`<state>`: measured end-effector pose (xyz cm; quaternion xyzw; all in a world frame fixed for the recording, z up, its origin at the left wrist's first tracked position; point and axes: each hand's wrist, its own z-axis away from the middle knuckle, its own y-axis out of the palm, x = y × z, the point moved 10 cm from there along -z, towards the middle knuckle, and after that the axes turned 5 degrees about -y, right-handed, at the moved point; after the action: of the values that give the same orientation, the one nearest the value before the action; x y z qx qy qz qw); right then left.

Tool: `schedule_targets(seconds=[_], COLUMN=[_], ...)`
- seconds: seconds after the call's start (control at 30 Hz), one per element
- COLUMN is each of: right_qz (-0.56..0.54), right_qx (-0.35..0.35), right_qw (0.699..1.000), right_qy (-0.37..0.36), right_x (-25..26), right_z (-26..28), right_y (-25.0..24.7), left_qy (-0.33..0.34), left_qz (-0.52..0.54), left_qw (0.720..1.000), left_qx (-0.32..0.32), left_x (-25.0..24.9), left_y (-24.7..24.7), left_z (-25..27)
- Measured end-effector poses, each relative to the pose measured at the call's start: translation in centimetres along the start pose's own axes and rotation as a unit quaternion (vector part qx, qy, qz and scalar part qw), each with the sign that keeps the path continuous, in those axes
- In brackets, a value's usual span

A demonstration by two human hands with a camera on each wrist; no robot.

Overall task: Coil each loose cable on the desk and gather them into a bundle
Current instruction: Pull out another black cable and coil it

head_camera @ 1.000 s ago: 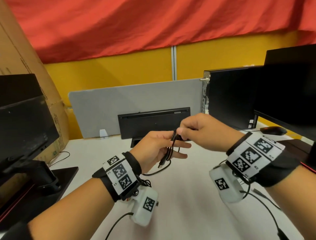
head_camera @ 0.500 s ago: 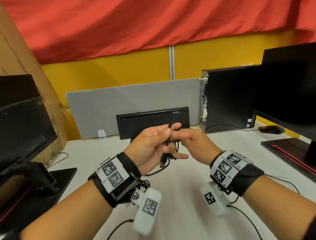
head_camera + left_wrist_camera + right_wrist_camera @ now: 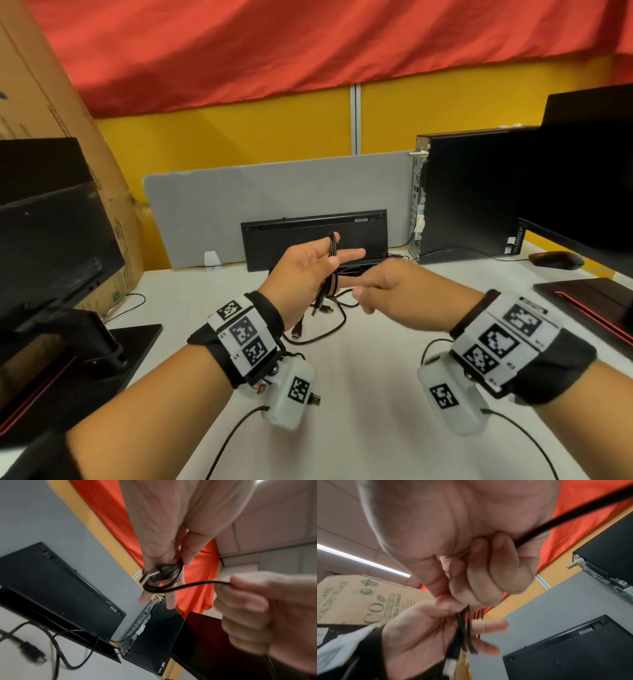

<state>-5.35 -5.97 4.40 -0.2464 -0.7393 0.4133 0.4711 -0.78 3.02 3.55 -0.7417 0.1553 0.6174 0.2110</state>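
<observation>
A thin black cable coil [image 3: 331, 263] hangs in several loops over my left hand [image 3: 308, 267], which is raised palm-up above the white desk [image 3: 359, 394]. In the left wrist view the thumb and a finger pinch the coil [image 3: 163, 578], and a plug end sticks out of it. My right hand [image 3: 387, 284] sits just right of the coil, and its curled fingers [image 3: 248, 601] pinch the cable's free strand [image 3: 197, 584]. In the right wrist view the coil [image 3: 464, 628] crosses my left hand's fingers [image 3: 488, 626]. A second black cable [image 3: 329, 330] with a plug [image 3: 297, 331] lies loose on the desk below my hands.
A black keyboard [image 3: 315, 240] leans on the grey divider [image 3: 274, 195] behind my hands. A PC tower [image 3: 472, 192], a monitor [image 3: 589, 171] and a mouse [image 3: 555, 259] stand at the right. Another monitor [image 3: 44, 233] and a cardboard box [image 3: 51, 113] are at the left.
My right hand has dropped from the top of the coil to its lower right, still holding the strand. My left hand has risen a little and its fingers have straightened.
</observation>
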Motion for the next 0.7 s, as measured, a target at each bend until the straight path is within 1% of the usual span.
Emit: schedule_targets(seconds=[0.07,0.17,0.23,0.37,0.43,0.47,0.53,0.6,0.7], right_qz=[-0.024,-0.066,-0.073,-0.082,-0.093,-0.097,-0.118,-0.114,-0.102], right_qx=[-0.015,-0.043,-0.063,-0.172,-0.223,-0.235,-0.227,-0.198,-0.125], right_qw=[1.000,0.997,0.995,0.980,0.969,0.966,0.966,0.973,0.987], right_qy=[0.001,-0.017,-0.036,-0.052,-0.058,-0.054,-0.040,-0.029,0.006], right_x=[0.1,0.4,0.6,-0.7,-1.7,-2.4,-3.6,-4.2,-5.0], right_z=[-0.1,-0.3,-0.3,-0.3,0.0,0.0,-0.2,-0.4,-0.6], right_y=[-1.4,-3.6,-4.8,-7.4,-7.7,-7.4,-5.7,-3.3,0.8], left_qy=[-0.021,-0.051,-0.060,-0.062,-0.055,-0.048,-0.021,0.015,0.039], left_qz=[-0.021,0.004,0.020,0.082,0.115,0.130,0.150,0.158,0.207], left_qw=[0.999,0.995,0.991,0.980,0.972,0.969,0.964,0.962,0.958], left_qx=[0.017,0.080,0.115,0.172,0.196,0.206,0.221,0.223,0.194], left_x=[0.4,0.9,1.1,0.6,-0.1,-0.5,-1.4,-2.4,-3.4], left_y=[0.8,2.5,3.4,4.5,5.0,5.3,5.7,5.9,5.0], left_z=[0.2,0.8,1.3,2.2,2.7,2.9,3.1,3.2,2.8])
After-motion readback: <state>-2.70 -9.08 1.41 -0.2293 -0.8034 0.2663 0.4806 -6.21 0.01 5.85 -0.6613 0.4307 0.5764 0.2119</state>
